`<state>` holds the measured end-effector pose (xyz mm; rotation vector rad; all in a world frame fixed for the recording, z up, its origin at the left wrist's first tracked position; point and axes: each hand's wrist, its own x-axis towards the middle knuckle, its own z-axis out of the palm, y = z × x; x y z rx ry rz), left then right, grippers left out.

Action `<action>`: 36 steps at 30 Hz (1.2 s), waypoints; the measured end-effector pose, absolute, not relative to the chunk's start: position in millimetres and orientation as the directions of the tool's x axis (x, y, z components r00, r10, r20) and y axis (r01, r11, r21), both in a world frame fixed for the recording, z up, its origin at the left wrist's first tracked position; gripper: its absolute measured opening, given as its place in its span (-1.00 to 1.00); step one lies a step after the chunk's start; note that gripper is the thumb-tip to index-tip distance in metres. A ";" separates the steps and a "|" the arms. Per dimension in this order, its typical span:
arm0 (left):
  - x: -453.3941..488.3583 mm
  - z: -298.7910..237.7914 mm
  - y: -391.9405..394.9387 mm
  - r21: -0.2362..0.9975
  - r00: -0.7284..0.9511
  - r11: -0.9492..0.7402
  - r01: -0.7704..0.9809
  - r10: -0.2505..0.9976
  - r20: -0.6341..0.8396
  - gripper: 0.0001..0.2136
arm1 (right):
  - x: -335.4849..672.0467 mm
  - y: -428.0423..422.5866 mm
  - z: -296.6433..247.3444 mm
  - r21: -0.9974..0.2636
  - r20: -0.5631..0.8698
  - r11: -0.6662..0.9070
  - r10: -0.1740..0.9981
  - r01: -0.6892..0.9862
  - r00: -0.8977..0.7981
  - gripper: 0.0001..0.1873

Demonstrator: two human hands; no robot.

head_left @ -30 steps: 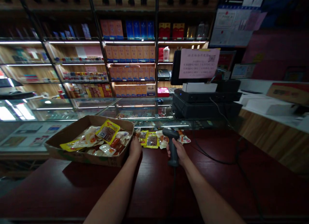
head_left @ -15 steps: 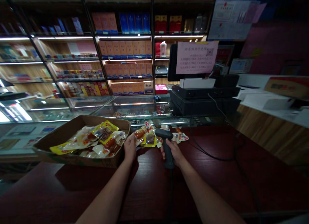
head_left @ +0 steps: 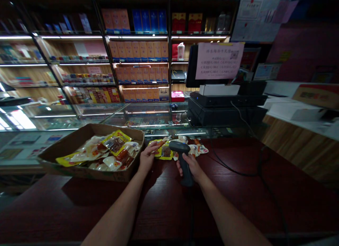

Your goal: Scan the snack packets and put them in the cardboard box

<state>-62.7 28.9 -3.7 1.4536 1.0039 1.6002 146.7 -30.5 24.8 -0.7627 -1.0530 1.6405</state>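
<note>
My right hand [head_left: 191, 165] is wrapped round the grip of a black handheld barcode scanner [head_left: 182, 157], its head turned toward the pile of snacks. My left hand [head_left: 147, 158] is beside the box's right side, fingers stretched out over a clear packet with brown food [head_left: 161, 143], touching its near end. Under and beside that lie yellow snack packets [head_left: 165, 152] and white-and-clear packets [head_left: 202, 149], partly hidden by the scanner. At left stands an open cardboard box [head_left: 87, 172] with several vacuum-packed snacks [head_left: 116, 142] inside.
A dark red tabletop [head_left: 164, 207] spreads under my arms. Behind it is a glass display counter [head_left: 148, 113] and a black till with a screen bearing a pink paper sign [head_left: 219, 62]. Black cable [head_left: 233, 171] runs across the right side. Lit shelves hold boxed goods [head_left: 137, 51].
My left hand's fingers have straightened from a grip on the clear packet, which now lies farther right on the yellow packets. The right hand keeps hold of the scanner. The view has shifted slightly.
</note>
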 end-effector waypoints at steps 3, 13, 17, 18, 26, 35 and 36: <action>-60.4 -0.6 25.6 0.850 0.092 -0.425 0.313 0.904 0.418 -0.78 | 150.6 -29.7 27.5 -0.898 0.003 -0.102 0.972 -0.429 -0.237 -0.57; -70.5 -5.6 28.8 0.891 -0.198 -0.268 0.365 0.913 0.356 -0.70 | 156.5 -18.9 20.0 -0.898 -0.008 -0.077 0.987 -0.432 -0.158 -0.57; -65.2 -5.6 28.3 0.658 -0.134 -0.210 0.723 0.892 0.432 -0.68 | 155.7 -18.7 19.3 -0.897 -0.012 -0.081 0.987 -0.435 -0.159 -0.56; -63.3 -5.7 28.2 0.591 -0.107 -0.183 0.786 0.900 0.422 -0.66 | 155.6 -18.9 19.4 -0.897 -0.015 -0.084 0.987 -0.434 -0.160 -0.55; -64.4 -9.2 31.7 0.761 -0.224 -0.133 0.636 0.911 0.346 -0.82 | 157.1 -17.0 19.9 -0.961 -0.058 -0.090 0.990 -0.261 -0.130 -0.59; -63.3 -3.0 31.2 0.879 -0.309 -0.172 0.444 0.892 0.330 -0.81 | 157.1 -17.6 18.6 -0.973 -0.066 -0.096 0.987 -0.208 -0.145 -0.58; -62.7 -1.9 30.6 0.882 -0.313 -0.170 0.439 0.892 0.327 -0.81 | 156.8 -17.8 18.9 -0.974 -0.065 -0.093 0.988 -0.206 -0.139 -0.58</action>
